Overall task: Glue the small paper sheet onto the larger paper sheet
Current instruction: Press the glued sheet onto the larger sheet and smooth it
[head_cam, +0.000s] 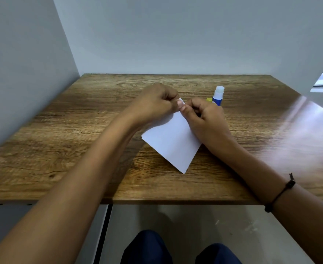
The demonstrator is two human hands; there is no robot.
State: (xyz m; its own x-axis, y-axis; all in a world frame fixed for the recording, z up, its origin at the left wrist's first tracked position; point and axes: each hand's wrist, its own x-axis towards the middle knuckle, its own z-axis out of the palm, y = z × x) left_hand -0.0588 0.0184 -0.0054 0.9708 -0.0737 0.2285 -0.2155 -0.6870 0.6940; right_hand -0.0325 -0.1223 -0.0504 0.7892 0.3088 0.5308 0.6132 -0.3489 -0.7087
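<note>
A white paper sheet [173, 141] is held tilted over the middle of the wooden table [80, 130], its lower corner pointing at me. My left hand [155, 103] pinches the sheet's far corner between thumb and fingers. My right hand [204, 117] pinches the same corner from the right, thumb tip against the left thumb. Whether one sheet or two lie together I cannot tell. A glue stick [218, 96] with a blue body and its white glue tip exposed stands upright just behind my right hand.
A small yellow object [209, 100], partly hidden, lies next to the glue stick. Grey walls close the table at the back and the left. The table's front edge runs above my knees [147, 246].
</note>
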